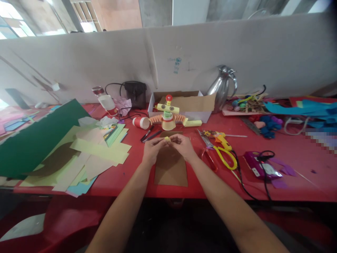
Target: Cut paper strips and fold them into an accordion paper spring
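Observation:
My left hand (pixel 152 149) and my right hand (pixel 183 144) meet over the red table (pixel 126 175), fingers pinched together on a small yellow paper piece (pixel 167 139). Under my hands lies a brown card sheet (pixel 171 168). Just beyond stands a paper-cup figure (pixel 168 117) with yellow roll arms, orange pleated strips and a red top.
Loose coloured papers (pixel 86 154) and a large green sheet (pixel 34 140) lie at the left. Red-handled and yellow-handled scissors (pixel 223 156), a glue gun (pixel 218 135) and black cables lie at the right. A cardboard box (pixel 184 103), a metal jug (pixel 223 86), a red cup (pixel 140 122) and a black bag (pixel 135 93) stand behind.

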`<action>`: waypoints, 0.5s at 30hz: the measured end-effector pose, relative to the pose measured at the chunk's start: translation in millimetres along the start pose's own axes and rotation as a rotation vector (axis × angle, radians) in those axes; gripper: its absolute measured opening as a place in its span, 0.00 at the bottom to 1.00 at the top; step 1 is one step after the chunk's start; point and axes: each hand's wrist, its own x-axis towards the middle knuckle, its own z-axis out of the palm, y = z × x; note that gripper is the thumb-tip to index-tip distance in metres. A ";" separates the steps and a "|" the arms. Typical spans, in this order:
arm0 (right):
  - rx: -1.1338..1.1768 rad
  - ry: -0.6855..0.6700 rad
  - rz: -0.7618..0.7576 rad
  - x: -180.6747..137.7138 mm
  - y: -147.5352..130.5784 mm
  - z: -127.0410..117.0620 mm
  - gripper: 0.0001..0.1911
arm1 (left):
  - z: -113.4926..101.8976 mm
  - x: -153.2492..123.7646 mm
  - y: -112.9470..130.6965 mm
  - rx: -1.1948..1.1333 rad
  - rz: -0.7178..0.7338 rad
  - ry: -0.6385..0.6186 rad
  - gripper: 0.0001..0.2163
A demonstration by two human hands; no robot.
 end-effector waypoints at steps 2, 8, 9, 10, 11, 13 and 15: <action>0.024 0.003 0.032 -0.4 -0.6 0.0 0.21 | 0.3 -0.3 0.7 -0.008 0.000 -0.011 0.13; -0.006 -0.012 0.021 -1.5 -0.6 2.7 0.21 | -1.6 1.3 -0.9 0.007 -0.008 -0.005 0.13; -0.012 -0.017 0.020 -1.6 -0.5 3.2 0.21 | -2.2 2.0 -1.6 0.010 -0.016 -0.005 0.13; -0.017 -0.025 0.021 -1.8 -0.6 3.4 0.21 | -2.8 2.8 -2.2 0.012 -0.025 -0.002 0.13; -0.021 -0.034 0.022 -2.1 -0.9 3.5 0.21 | -3.3 3.7 -2.7 0.014 -0.033 0.005 0.13; -0.027 -0.053 0.028 -2.7 -2.2 3.3 0.21 | -4.0 5.2 -3.3 0.013 -0.048 0.022 0.13; -0.027 -0.072 0.049 -3.7 -4.9 2.6 0.20 | -4.1 6.2 -3.2 0.007 -0.056 0.019 0.12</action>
